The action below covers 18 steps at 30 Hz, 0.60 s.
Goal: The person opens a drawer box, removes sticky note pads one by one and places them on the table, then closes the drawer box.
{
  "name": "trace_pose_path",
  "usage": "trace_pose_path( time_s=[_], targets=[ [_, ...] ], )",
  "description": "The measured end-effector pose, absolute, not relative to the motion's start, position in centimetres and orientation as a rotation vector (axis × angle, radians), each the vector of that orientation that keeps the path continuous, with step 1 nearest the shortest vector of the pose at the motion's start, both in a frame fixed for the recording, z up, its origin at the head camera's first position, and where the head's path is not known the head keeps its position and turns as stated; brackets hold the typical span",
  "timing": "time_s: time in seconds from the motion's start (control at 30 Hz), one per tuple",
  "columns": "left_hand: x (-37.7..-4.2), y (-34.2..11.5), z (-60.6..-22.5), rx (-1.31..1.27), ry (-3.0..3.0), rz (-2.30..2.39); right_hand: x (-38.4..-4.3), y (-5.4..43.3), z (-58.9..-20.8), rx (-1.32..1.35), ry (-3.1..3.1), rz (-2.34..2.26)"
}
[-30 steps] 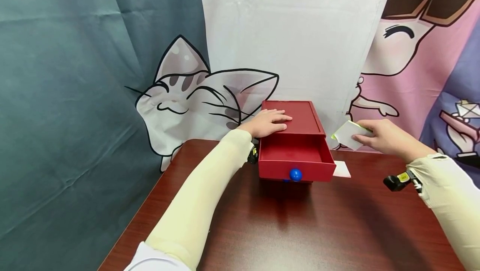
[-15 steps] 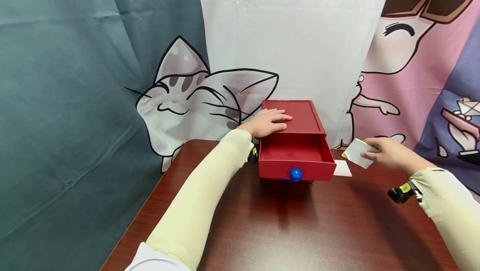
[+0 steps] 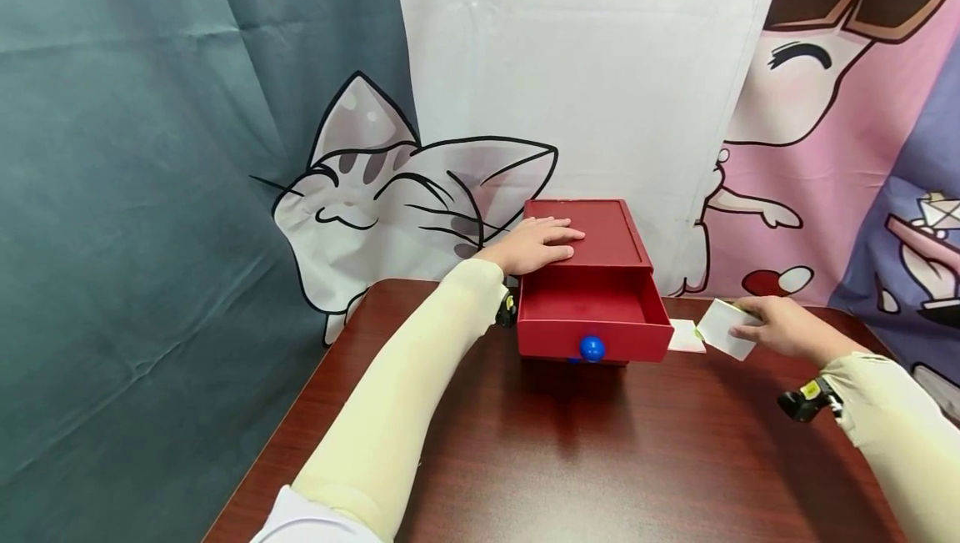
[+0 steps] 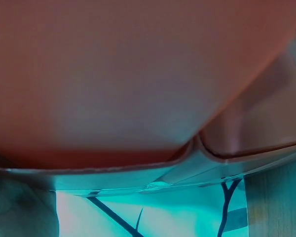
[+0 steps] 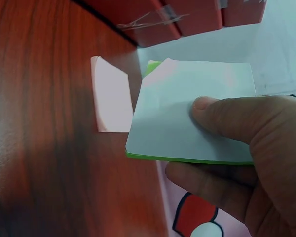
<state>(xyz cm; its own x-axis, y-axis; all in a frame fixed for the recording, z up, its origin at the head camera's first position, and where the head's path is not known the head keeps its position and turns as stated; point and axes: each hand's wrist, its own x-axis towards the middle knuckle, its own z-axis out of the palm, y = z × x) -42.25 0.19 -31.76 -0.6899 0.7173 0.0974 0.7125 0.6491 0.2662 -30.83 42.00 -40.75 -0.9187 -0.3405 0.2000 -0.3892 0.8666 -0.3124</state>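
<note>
Thumb on top and fingers beneath, the right hand (image 3: 789, 328) pinched the green-edged white pad (image 3: 726, 329) over the tabletop (image 3: 637, 460), just beside the pale pad (image 3: 686, 336) near the red cabinet (image 3: 607, 234), though whether the two pads touched was hard to tell! Up on the cabinet's top, the left hand (image 3: 531, 245) lay flat and gripped nothing, a sound brace behind that pulled-out drawer (image 3: 547, 337), while on the right a firm, level pinch clear of the curled corner looked the best handling.
</note>
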Motion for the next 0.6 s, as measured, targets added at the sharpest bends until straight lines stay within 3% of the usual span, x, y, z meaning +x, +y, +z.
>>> trace_pose_path(
  time_s=[0.4, 0.6],
  targets=[
    [-42.5, 0.2, -32.0, 1.235, 2.841, 0.458, -30.0, 42.0, -43.2, 0.643, -2.932, 0.657],
    [-42.5, 0.2, -32.0, 1.243, 2.840, 0.447, -29.4, 41.3, -44.0, 0.667, -3.094, 1.074]
  ],
)
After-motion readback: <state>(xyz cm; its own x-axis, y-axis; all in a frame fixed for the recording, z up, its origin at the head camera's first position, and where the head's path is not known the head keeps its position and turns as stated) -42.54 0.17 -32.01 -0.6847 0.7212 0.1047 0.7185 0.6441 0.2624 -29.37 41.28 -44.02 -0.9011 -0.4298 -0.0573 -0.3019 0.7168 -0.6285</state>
